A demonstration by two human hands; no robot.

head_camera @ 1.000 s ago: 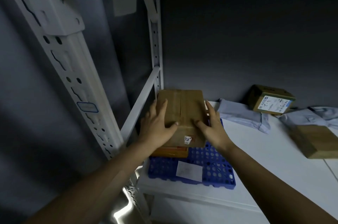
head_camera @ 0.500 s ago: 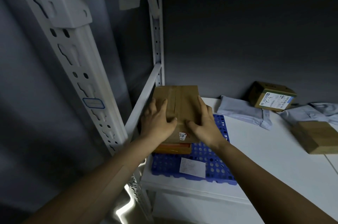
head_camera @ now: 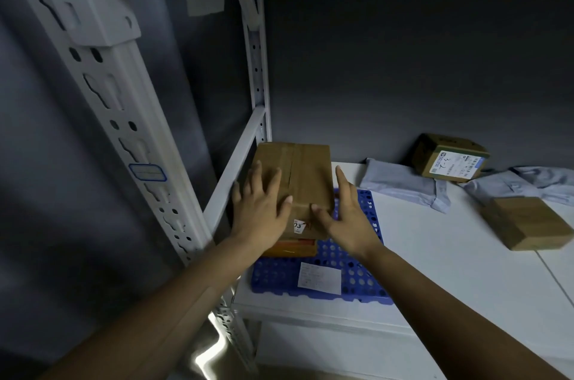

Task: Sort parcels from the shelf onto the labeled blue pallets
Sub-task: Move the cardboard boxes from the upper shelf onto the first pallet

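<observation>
The box [head_camera: 306, 176] sits mid-frame on an orange parcel [head_camera: 292, 248] atop the blue pallet [head_camera: 360, 281], left hand [head_camera: 264, 208] flat on its lid, right hand [head_camera: 349, 219] straight-fingered against its frame-right side; best, I think, to square its edges over the parcel below before letting go.
</observation>
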